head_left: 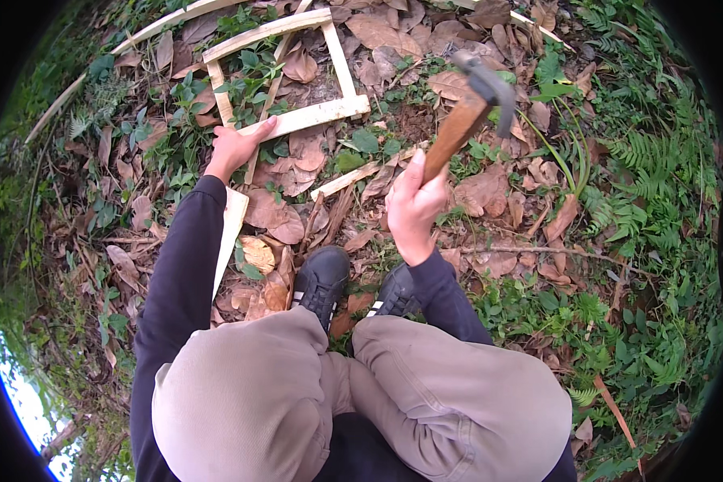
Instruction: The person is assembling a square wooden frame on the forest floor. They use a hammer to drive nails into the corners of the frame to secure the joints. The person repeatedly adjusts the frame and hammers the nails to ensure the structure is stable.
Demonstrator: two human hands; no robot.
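Observation:
A rectangular frame of pale wooden strips [267,30] lies on the leafy ground ahead of me. My left hand [238,149] grips the left end of its near strip [317,116], thumb on top and the fingers partly hidden beneath. In my right hand [417,205] is a claw hammer [456,135], held by its wooden handle. The hammer's metal head is raised at the far end and slightly blurred, to the right of the frame. Its head and the near strip are apart.
A loose pale board [230,233] lies beside my left forearm. Between my hands is a short split stick [347,180]. My dark shoes [323,281] stand close in front of my knees. Ferns [651,197] grow on the right, and a thin branch [538,251] crosses the leaves.

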